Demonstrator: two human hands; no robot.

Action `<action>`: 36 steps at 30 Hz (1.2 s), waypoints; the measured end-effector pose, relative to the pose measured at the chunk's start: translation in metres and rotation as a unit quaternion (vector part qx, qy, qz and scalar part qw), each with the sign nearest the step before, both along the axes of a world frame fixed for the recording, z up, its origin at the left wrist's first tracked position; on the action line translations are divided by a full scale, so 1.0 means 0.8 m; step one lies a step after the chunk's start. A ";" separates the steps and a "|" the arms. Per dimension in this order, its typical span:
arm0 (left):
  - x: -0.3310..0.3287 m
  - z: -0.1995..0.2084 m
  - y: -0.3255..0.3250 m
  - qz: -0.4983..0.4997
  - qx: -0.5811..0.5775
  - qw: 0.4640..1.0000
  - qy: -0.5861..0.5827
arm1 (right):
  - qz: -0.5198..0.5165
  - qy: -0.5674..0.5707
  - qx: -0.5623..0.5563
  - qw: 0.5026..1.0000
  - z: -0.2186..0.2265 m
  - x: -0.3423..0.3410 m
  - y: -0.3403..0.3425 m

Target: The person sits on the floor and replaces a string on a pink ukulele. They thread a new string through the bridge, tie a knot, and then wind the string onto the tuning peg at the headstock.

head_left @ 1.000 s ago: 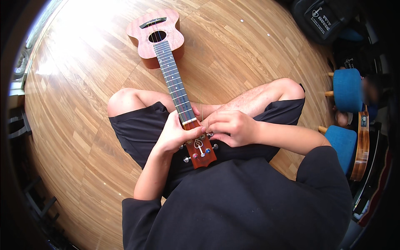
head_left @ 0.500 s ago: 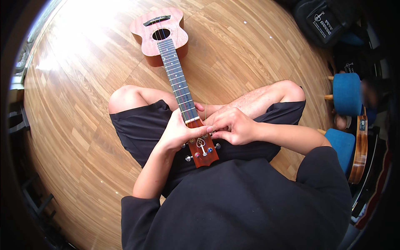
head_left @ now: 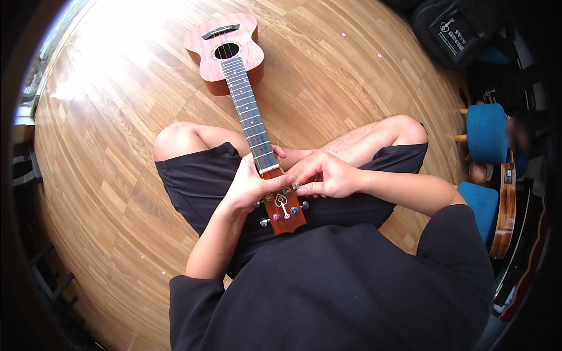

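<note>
A ukulele (head_left: pixel 249 41) with a pinkish-brown body lies face up, its body out on the floor and its dark neck (head_left: pixel 252 117) pointing back to my lap. My left hand (head_left: pixel 246 186) is wrapped round the neck by the nut, the thumb lying across the reddish headstock (head_left: pixel 285 223). Beside the headstock's right edge, my right hand (head_left: pixel 332 175) has thumb and forefinger closed on a silver tuning peg (head_left: pixel 298 186). The fingertips partly cover that peg. Other tuning pegs stick out at both sides, and a thin loose string curves beside the neck.
My crossed legs (head_left: pixel 369 136) flank the neck on the wooden floor (head_left: pixel 105 193). At the right stand two blue stools (head_left: pixel 487 133), another wooden instrument (head_left: pixel 504 210) on its edge and a black bag (head_left: pixel 448 35). Dark stands (head_left: pixel 55 275) line the left rim.
My right thumb and forefinger have turned and shifted slightly at the tuning peg, showing more of it. My left hand keeps its hold, and the ukulele stays nearly in place.
</note>
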State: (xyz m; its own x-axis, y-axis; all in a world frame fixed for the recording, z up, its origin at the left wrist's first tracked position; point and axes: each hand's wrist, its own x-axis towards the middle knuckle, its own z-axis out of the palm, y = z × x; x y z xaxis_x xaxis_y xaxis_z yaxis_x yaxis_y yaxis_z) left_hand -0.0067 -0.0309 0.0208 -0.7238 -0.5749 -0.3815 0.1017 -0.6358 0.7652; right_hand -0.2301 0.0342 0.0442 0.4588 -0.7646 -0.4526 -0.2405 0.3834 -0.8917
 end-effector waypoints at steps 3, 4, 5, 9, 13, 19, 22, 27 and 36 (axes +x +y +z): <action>0.000 0.001 0.001 0.004 0.001 1.000 0.003 | 0.040 0.079 -0.451 0.888 -0.003 0.004 0.005; 0.000 -0.001 0.002 0.007 0.006 1.000 0.006 | 0.040 0.073 -0.435 0.897 -0.004 0.003 0.005; 0.000 -0.002 0.003 0.010 0.011 1.000 0.009 | 0.040 0.068 -0.418 0.905 -0.006 0.002 0.005; -0.001 -0.001 0.005 0.021 0.013 1.000 -0.007 | 0.025 -0.043 0.083 0.995 0.002 -0.010 -0.001; 0.002 -0.013 0.005 0.020 0.010 1.000 -0.014 | -0.022 -0.117 0.236 0.964 -0.005 -0.011 -0.002; -0.001 -0.001 0.005 0.028 0.017 0.999 -0.011 | -0.038 -0.069 0.206 0.975 -0.002 -0.006 -0.002; 0.001 0.000 0.003 0.013 0.016 1.000 -0.009 | -0.033 -0.067 0.209 0.975 0.000 -0.005 -0.003; 0.001 -0.003 0.001 -0.001 0.017 1.000 0.015 | -0.025 -0.064 0.202 0.977 0.001 -0.006 -0.005; 0.001 0.000 0.000 -0.002 0.018 1.000 0.018 | -0.018 -0.075 0.152 0.985 -0.004 -0.007 -0.005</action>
